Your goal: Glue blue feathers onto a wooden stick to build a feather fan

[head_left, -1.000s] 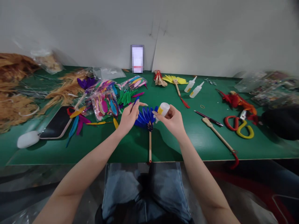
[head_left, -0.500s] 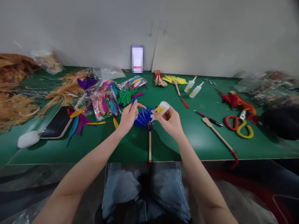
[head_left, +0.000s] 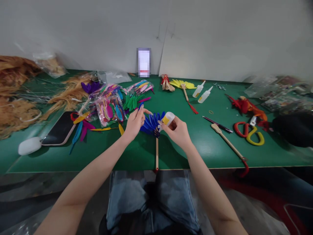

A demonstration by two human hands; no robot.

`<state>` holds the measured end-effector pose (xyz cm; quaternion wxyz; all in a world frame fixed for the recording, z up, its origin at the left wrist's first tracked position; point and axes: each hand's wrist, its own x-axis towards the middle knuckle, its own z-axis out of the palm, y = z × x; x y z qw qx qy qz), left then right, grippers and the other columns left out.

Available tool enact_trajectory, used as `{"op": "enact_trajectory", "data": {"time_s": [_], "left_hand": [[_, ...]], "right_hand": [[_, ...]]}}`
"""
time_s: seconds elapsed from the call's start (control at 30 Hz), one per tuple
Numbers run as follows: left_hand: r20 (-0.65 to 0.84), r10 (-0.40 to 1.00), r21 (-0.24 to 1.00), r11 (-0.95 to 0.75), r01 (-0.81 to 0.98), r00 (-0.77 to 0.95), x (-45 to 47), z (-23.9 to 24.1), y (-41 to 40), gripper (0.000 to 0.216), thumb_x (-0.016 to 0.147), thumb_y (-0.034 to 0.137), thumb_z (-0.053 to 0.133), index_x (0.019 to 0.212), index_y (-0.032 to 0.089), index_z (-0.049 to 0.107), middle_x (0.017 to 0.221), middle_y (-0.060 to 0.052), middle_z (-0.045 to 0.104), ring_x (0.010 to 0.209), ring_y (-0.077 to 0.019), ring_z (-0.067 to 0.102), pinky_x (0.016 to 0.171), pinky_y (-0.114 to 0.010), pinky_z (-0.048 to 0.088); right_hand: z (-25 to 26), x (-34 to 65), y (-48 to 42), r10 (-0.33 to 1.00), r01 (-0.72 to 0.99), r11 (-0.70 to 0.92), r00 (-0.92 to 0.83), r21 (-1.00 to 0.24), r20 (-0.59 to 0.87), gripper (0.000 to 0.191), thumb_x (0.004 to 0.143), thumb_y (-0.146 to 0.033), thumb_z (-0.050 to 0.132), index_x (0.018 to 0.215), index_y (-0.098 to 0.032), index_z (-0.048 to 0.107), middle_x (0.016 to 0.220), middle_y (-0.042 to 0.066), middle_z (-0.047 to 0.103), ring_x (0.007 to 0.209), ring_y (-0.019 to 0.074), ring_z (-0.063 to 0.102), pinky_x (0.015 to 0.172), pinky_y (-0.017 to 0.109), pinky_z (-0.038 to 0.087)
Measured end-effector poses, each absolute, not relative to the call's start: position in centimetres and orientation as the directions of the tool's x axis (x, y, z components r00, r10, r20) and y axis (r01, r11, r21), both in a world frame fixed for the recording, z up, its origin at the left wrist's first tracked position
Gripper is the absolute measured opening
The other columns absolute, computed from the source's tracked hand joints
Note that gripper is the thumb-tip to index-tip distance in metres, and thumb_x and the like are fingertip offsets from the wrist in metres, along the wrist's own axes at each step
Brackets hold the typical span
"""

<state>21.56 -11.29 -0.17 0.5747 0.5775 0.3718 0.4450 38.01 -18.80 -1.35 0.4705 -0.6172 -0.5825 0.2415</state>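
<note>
A blue feather fan [head_left: 151,123] with a wooden handle [head_left: 156,153] lies on the green table, its handle pointing toward me. My right hand [head_left: 178,132] is closed around a white glue bottle [head_left: 168,118] with a yellow label, tipped so its nozzle points down at the base of the feathers. At the fan's left edge, my left hand [head_left: 135,122] pinches a loose blue feather [head_left: 141,105]; most of it is hidden by the fingers. A finger of that hand extends over the blue feathers.
Bagged coloured feathers [head_left: 110,109] and a phone [head_left: 60,129] lie left. Behind are a yellow feather fan [head_left: 183,84] and two more glue bottles [head_left: 204,95]. On the right are a pen [head_left: 217,124], a bare wooden fan handle [head_left: 228,140] and scissors [head_left: 254,133].
My right hand has lowered slightly, bringing the glue bottle down and a little left, closer to the fan's base. My left hand has barely moved.
</note>
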Motion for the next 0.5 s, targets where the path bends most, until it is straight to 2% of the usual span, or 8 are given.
{"op": "enact_trajectory", "data": {"time_s": [0.5], "left_hand": [[0.044, 0.949, 0.995, -0.013, -0.102, 0.311, 21.59, -0.22, -11.24, 0.042, 0.091, 0.048, 0.048, 0.072, 0.014, 0.061, 0.05, 0.007, 0.026, 0.039, -0.0052, 0.023, 0.039, -0.022, 0.015]], "right_hand": [[-1.8, 37.77, -18.7, 0.945, 0.533, 0.113, 0.203, -0.839, 0.257, 0.028, 0.076, -0.045, 0.065, 0.077, -0.02, 0.053, 0.054, -0.007, 0.036, 0.047, 0.0083, 0.031, 0.045, 0.025, 0.025]]}}
